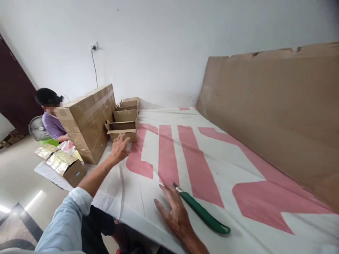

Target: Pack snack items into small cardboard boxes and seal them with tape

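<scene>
My left hand [121, 148] is stretched out with its fingers apart. Its fingertips overlap the front wall of an open cardboard box [132, 137]; whether they touch it I cannot tell. My right hand [174, 213] is low over the table, fingers spread and nothing in them. Just right of those fingers lies a green-handled tool [203, 212] with a short metal piece and a dark tip, perhaps a cutter. Behind the nearest box, more open cardboard boxes [125, 114] stand in a row toward the wall.
A white cloth with pink shapes [168, 151] covers the table. Taped cartons [91, 120] are stacked at left, with smaller boxes [65, 164] before them. A large cardboard sheet [270, 116] leans at right. Beyond the stack is another person [53, 123] near a fan [37, 127].
</scene>
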The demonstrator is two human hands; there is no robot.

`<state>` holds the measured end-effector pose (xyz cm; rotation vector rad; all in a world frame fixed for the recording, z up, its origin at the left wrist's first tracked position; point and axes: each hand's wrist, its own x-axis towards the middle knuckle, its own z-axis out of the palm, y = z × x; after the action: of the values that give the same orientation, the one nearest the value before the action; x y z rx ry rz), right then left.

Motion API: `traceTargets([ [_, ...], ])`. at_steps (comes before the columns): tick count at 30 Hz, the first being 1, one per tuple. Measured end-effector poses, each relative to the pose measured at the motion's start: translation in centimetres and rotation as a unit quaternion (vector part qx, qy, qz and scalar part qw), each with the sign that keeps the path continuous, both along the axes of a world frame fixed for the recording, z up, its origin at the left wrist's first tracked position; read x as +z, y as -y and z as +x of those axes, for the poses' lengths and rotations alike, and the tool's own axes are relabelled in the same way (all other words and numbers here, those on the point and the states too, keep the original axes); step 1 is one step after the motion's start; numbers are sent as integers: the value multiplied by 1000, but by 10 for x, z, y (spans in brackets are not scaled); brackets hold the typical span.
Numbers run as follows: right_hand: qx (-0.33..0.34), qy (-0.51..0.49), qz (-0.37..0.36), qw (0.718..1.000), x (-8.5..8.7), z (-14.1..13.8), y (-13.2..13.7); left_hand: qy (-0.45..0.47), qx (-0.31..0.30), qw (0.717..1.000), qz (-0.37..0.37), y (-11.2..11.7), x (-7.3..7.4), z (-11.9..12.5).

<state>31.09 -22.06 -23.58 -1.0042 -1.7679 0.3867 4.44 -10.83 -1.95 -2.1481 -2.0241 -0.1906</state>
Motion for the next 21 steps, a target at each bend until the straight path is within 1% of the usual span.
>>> traceTargets([
  [2, -1, 5, 10, 1000, 1, 1, 1, 10, -24, 1000, -9, 48, -4, -7],
  [4, -5, 16, 15, 1000, 3, 1, 2, 21, -32, 999, -22, 96, -2, -26],
  [5, -6, 25, 15, 1000, 4, 1, 3, 23, -18, 999, -26, 118, 2, -39],
  [7, -5, 41, 17, 999, 6, 0, 3, 12, 30, 999, -33, 157, 16, -72],
  [9, -3, 59, 33, 998, 10, -1, 2, -14, 83, 996, -43, 185, 34, -107],
  [10, -6, 70, 45, 997, 13, 1, 0, -29, 112, 992, -50, 195, 43, -124],
  [12, -24, 99, 62, 993, 20, 7, -6, -53, 172, 980, -79, 207, 61, -156],
  [14, -57, 136, 65, 987, 30, 19, -13, -62, 211, 967, -131, 211, 71, -181],
  [15, -77, 158, 61, 983, 35, 26, -17, -61, 217, 961, -157, 212, 72, -191],
  [17, -114, 208, 46, 970, 43, 45, -24, -53, 201, 960, -186, 212, 69, -206],
  [18, -129, 236, 30, 963, 46, 54, -26, -50, 185, 964, -185, 212, 65, -210],
  [21, -147, 320, -49, 935, 49, 76, -29, -53, 157, 975, -147, 213, 50, -209],
])
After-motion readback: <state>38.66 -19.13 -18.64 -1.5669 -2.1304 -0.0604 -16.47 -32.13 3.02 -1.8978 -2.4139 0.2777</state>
